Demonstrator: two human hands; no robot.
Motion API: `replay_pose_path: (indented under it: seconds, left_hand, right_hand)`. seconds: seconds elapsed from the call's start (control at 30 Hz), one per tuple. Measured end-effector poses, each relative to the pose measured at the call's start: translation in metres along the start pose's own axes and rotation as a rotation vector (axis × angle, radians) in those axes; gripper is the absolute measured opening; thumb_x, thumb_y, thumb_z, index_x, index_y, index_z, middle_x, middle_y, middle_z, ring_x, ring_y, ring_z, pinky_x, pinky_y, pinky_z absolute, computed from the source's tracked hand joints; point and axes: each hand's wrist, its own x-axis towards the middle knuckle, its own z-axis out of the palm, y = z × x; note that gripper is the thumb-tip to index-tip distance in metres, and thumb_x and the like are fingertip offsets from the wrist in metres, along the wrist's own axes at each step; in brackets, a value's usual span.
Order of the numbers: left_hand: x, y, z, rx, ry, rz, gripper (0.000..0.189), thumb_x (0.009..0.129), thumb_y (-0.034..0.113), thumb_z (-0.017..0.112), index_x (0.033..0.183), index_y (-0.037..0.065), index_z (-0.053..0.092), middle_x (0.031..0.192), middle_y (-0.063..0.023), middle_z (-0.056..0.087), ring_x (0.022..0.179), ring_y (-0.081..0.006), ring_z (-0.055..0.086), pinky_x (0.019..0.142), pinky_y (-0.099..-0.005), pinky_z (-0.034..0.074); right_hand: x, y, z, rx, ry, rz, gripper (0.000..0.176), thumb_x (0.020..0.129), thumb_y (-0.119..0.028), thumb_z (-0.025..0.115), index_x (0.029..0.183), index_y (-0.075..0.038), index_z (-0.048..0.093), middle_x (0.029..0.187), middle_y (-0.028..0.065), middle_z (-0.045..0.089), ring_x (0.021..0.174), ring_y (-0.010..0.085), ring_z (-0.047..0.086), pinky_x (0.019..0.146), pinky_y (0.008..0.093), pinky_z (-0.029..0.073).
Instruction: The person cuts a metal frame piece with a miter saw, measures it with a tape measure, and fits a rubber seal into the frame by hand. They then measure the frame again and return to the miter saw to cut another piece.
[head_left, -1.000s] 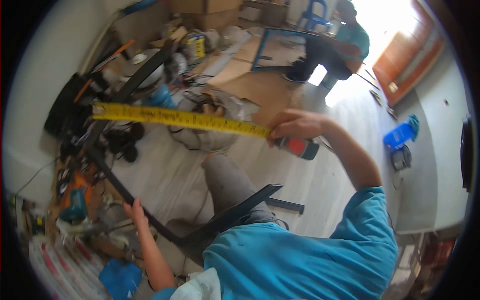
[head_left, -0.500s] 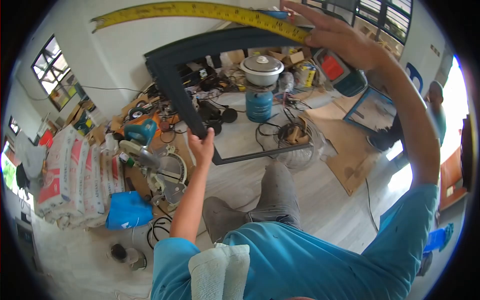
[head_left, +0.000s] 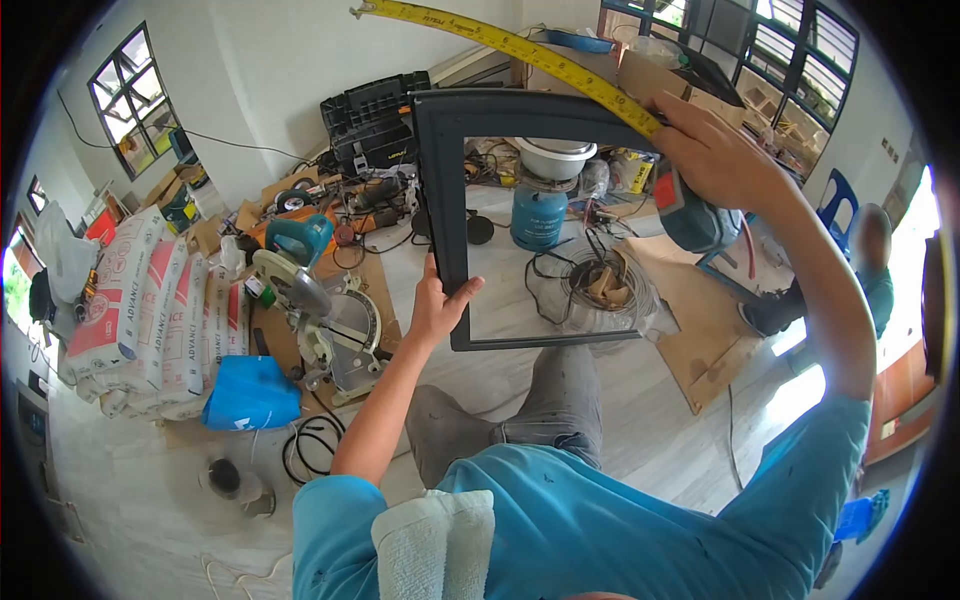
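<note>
A dark grey rectangular frame (head_left: 447, 190) is held up in front of me, the room showing through its opening. My left hand (head_left: 440, 305) grips its left side near the lower part, thumb on the front face. At the upper right, my right hand (head_left: 715, 150) is closed at the end of an extended yellow tape measure (head_left: 520, 48), which arches above the frame's top edge toward the upper left. A teal and dark tool-like object (head_left: 690, 215) shows just below my right hand; whether the hand touches it cannot be made out.
A blue gas cylinder (head_left: 539, 215) stands beyond the frame, near coiled cable (head_left: 610, 285). A mitre saw (head_left: 335, 325), stacked sacks (head_left: 150, 310) and a blue bag (head_left: 252, 392) lie left. A person (head_left: 877, 265) is at the right, near cardboard (head_left: 700, 340).
The frame has turned more upright and squarer to me, shifting right. Both hands and the tape have moved right and slightly down in view.
</note>
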Motion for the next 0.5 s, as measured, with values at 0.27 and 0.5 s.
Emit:
replay_pose_path:
  seconds: [0.27,0.5]
  left_hand:
    - [0.030,0.136,-0.008,0.038,0.450,0.417,0.047,0.083,0.028,0.074,0.112,0.002,0.050,0.085,-0.0028,0.062,0.078,-0.0116,0.056,0.074,-0.0252,0.045]
    - [0.069,0.134,-0.012,-0.520,0.158,0.243,0.025,0.087,0.014,0.069,0.104,0.003,0.054,0.091,-0.0031,0.063,0.081,-0.0090,0.058,0.074,-0.0243,0.048]
  right_hand:
    - [-0.013,-0.016,-0.015,0.056,-0.098,0.045,0.027,0.094,-0.017,0.046,0.116,-0.004,0.053,0.134,0.0194,0.046,0.118,0.0348,0.050,0.101,0.0388,0.040]
    - [-0.023,-0.015,-0.013,0.540,0.041,0.166,0.041,0.092,-0.021,0.042,0.128,-0.003,0.049,0.106,0.0190,0.058,0.096,0.0250,0.056,0.087,0.0344,0.042]
